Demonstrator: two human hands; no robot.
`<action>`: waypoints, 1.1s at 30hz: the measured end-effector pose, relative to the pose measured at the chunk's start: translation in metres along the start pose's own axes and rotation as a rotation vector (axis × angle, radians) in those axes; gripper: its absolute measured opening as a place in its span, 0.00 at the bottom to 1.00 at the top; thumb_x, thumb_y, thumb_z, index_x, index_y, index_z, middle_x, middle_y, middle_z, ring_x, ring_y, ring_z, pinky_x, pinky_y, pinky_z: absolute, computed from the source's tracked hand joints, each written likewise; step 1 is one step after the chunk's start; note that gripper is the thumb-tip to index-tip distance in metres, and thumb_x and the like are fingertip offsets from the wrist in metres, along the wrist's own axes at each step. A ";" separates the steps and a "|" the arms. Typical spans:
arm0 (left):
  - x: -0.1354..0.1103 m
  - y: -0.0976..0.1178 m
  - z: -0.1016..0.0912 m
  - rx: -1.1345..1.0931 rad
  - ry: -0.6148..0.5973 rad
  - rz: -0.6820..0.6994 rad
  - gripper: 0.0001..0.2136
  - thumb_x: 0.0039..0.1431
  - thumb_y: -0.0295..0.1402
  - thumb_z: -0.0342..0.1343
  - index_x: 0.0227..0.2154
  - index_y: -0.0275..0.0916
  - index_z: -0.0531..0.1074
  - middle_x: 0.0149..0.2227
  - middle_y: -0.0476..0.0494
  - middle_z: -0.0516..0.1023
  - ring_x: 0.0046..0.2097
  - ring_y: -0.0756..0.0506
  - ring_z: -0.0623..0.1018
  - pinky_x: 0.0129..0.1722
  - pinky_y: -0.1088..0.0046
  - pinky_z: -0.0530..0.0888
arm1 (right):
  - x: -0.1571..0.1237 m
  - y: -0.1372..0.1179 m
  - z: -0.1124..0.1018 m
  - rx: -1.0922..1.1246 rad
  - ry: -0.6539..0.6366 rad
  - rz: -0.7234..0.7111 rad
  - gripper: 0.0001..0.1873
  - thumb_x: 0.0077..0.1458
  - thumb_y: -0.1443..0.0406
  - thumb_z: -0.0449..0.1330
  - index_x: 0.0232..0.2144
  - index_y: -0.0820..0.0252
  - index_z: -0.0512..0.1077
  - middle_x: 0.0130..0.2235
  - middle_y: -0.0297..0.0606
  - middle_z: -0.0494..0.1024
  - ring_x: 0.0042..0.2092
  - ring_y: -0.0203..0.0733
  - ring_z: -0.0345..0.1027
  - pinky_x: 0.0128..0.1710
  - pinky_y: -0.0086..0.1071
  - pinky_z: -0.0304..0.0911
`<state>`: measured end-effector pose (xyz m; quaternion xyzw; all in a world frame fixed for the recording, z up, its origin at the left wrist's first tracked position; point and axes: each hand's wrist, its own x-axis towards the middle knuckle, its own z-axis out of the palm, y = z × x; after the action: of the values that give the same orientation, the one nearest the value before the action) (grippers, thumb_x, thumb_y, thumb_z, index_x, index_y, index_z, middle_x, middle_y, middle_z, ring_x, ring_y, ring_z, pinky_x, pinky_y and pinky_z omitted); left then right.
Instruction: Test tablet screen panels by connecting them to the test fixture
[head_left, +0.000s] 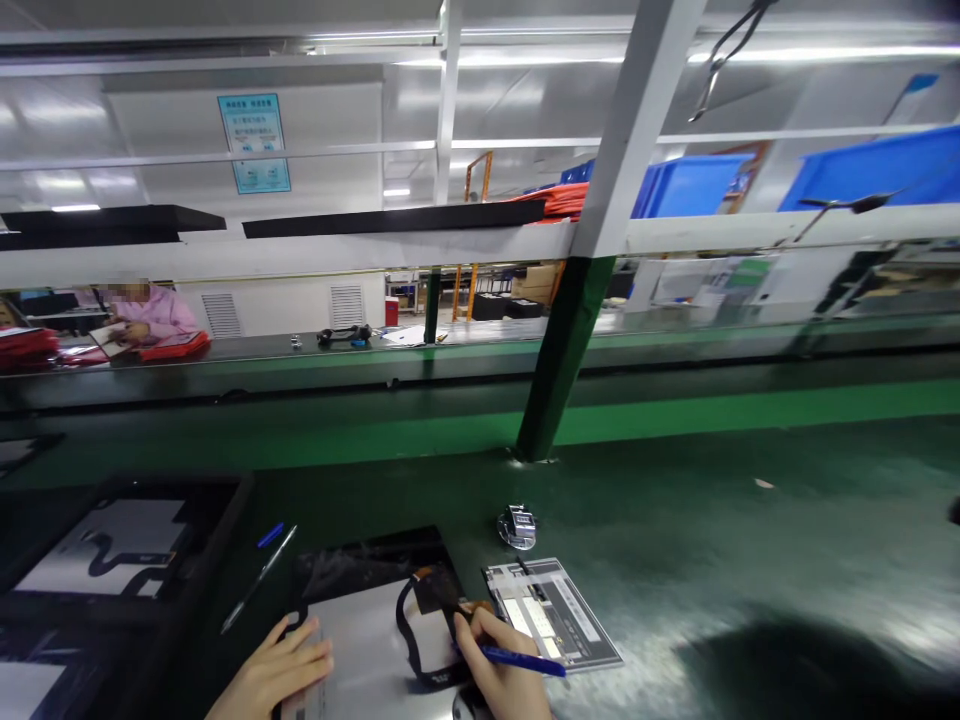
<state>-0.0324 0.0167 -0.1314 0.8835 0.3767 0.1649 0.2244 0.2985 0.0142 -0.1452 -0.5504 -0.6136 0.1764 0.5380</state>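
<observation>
In the head view, a silvery-grey flat screen panel with a black border [360,640] lies on the green bench, and a black ribbon cable [409,635] curves over its right part. My left hand [277,668] rests on the panel's left edge, fingers extended and slightly apart. Near the panel's right side, my right hand [504,668] is closed around a blue pen [529,660]; the pen's tip is hidden by the fingers. Just right of that hand lies a thin framed board with white and metallic parts [570,615]. Behind it stands a small shiny metal piece [517,527].
Left of my hands lie a clear pen [259,580] and its blue cap [270,535]. Black trays [225,530] at the left hold similar panels. A green-and-white post [566,350] rises from the bench. A person in pink [169,315] works across the way.
</observation>
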 end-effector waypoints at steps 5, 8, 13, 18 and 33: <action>0.000 -0.001 0.003 0.124 0.085 0.095 0.32 0.56 0.15 0.42 0.57 0.54 0.66 0.57 0.54 0.72 0.62 0.44 0.66 0.63 0.56 0.60 | -0.004 -0.001 -0.002 0.018 0.014 0.019 0.27 0.59 0.51 0.55 0.13 0.56 0.58 0.14 0.30 0.62 0.17 0.36 0.58 0.17 0.29 0.52; 0.002 0.003 0.004 0.143 0.124 0.123 0.31 0.56 0.15 0.42 0.57 0.53 0.67 0.56 0.53 0.74 0.62 0.44 0.66 0.63 0.56 0.61 | -0.002 -0.006 -0.008 0.142 0.027 0.119 0.26 0.61 0.49 0.52 0.18 0.57 0.69 0.13 0.30 0.66 0.17 0.38 0.63 0.19 0.29 0.59; -0.001 0.014 -0.009 0.184 -0.036 -0.034 0.38 0.53 0.12 0.38 0.61 0.56 0.58 0.65 0.54 0.59 0.65 0.42 0.59 0.62 0.53 0.61 | 0.038 -0.032 -0.019 0.168 -0.037 0.099 0.23 0.66 0.53 0.45 0.32 0.58 0.74 0.26 0.39 0.80 0.30 0.44 0.76 0.32 0.32 0.68; 0.013 0.040 -0.010 -0.004 0.018 -0.267 0.31 0.58 0.19 0.41 0.62 0.53 0.60 0.63 0.53 0.63 0.64 0.43 0.63 0.64 0.57 0.58 | 0.079 -0.049 -0.004 0.175 -0.479 -0.110 0.10 0.57 0.60 0.55 0.25 0.55 0.61 0.27 0.34 0.75 0.27 0.38 0.68 0.30 0.29 0.63; 0.096 0.100 0.064 -0.828 0.388 -0.603 0.19 0.40 0.43 0.67 0.30 0.35 0.71 0.26 0.45 0.79 0.30 0.45 0.77 0.33 0.69 0.71 | 0.078 -0.047 -0.026 0.188 -0.877 -0.112 0.17 0.31 0.80 0.52 0.19 0.56 0.53 0.21 0.25 0.71 0.22 0.29 0.59 0.22 0.22 0.50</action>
<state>0.1194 0.0085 -0.1215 0.5274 0.5514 0.3879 0.5171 0.3125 0.0557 -0.0616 -0.3381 -0.7938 0.4186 0.2835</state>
